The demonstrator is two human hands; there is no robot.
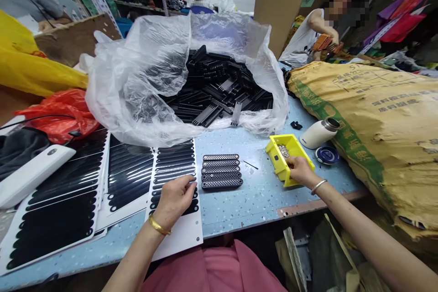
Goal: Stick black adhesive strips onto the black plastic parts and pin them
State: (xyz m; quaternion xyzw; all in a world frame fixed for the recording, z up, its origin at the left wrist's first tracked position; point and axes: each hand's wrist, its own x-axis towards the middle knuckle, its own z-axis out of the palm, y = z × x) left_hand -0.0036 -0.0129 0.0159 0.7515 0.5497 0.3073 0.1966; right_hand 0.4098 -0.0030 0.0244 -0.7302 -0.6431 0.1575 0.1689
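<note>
- Five narrow black plastic bars with lattice faces (221, 171) lie side by side on the blue speckled tabletop (236, 216), between the hands; they look light and stiff, best taken by the long edges or rounded ends.
- The right hand (301, 171) reaches into the yellow rectangular plastic tray (279, 165), fingers bunched; whether they pinch anything, I cannot tell.
- The small silvery metal pieces (283, 151) in that tray look hard and easily dropped, so a fingertip pinch should suit them.
- The left hand (176, 194) is over the white sheet of black strips (181, 235), thumb and forefinger close together; whether they grip a strip, I cannot tell. The sheet looks thin, flexible and slick.
- Beyond the bars, the big translucent plastic bag (119, 77), full of loose black parts (222, 89), limits room.
- Rightward, the uncapped white bottle (316, 134), its dark-blue lid (327, 155) and the bulging yellow woven sack (376, 114) crowd the tray.
</note>
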